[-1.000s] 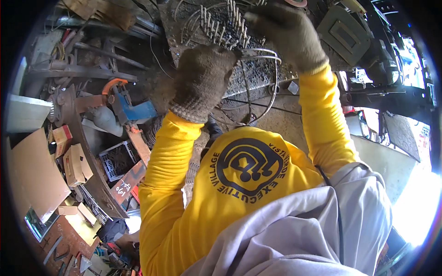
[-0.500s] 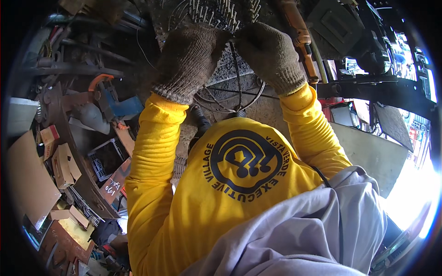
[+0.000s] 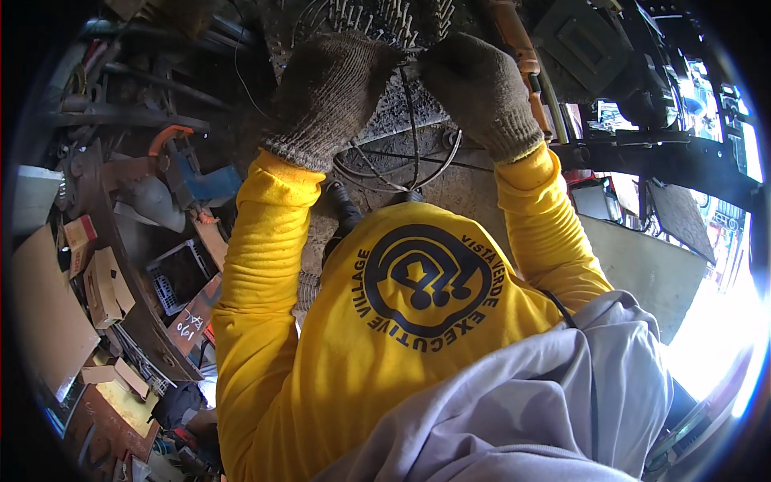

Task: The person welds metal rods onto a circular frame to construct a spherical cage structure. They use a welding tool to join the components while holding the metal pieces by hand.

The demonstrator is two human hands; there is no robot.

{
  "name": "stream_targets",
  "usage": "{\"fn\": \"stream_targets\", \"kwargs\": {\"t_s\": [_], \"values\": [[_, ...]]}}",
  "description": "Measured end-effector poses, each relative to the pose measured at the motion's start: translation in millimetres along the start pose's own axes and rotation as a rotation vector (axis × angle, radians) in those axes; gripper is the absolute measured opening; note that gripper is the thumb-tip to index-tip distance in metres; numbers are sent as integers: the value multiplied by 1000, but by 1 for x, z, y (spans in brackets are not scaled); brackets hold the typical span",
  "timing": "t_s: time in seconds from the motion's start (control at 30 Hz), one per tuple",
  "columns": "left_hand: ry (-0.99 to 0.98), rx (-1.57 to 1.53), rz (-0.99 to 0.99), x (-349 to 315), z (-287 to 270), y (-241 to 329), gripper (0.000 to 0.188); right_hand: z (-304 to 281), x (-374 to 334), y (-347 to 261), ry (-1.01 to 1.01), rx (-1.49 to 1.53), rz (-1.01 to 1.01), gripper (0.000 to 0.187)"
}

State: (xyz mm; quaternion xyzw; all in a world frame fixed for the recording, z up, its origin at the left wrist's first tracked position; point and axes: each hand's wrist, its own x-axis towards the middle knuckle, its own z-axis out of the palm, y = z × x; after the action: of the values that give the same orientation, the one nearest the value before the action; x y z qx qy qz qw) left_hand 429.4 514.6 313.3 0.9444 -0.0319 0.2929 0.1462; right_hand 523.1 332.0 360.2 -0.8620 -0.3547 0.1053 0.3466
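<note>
My left hand [image 3: 331, 96], in a brown knitted glove, is closed with its fingertips turned inward. Facing it, my right hand [image 3: 483, 92] wears a matching glove and is closed too. Between the two hands shows a narrow, dark sliver of something, too small to name. Just beyond them, several short metal rods or bolts [image 3: 393, 22] stick up in rows from a dark work surface. Below the gap between the gloves, a dark cable [image 3: 414, 128] runs down over a grey speckled surface [image 3: 385, 120] toward a looped cable [image 3: 451, 165] near my feet.
A long orange-brown tool [image 3: 520, 48] lies right of my right hand. Leftward are a blue clamp-like tool [image 3: 205, 183] with an orange part, a plastic crate [image 3: 178, 277] and a cardboard box [image 3: 104, 289]. A pale panel [image 3: 642, 261] stands at the right.
My hands have drawn slightly apart and up, and the gap between the gloves is a little wider. The whole view has shifted slightly.
</note>
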Motion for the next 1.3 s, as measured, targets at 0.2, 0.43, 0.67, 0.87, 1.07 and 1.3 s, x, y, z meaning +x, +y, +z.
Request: {"fn": "stream_targets", "kwargs": {"t_s": [0.2,0.43,0.67,0.87,1.07,1.3], "values": [[20,-46,54,2,0,-2,19,3,3,-2,61,-60,-98,27],[12,-59,36,1,-3,-2,21,1,3,-6,5,-54,-59,27],[-27,-51,55,4,-4,-2,24,5,5,0,63,-72,-123,28],[-30,-57,38,-1,-6,0,13,-12,5,15,195,152,-73,29],[-90,-29,19,6,-16,8,11,-15,37,107,276,187,209,29],[-149,-110,-33,7,-18,7,19,12,67,155,130,-506,177,34]]}}
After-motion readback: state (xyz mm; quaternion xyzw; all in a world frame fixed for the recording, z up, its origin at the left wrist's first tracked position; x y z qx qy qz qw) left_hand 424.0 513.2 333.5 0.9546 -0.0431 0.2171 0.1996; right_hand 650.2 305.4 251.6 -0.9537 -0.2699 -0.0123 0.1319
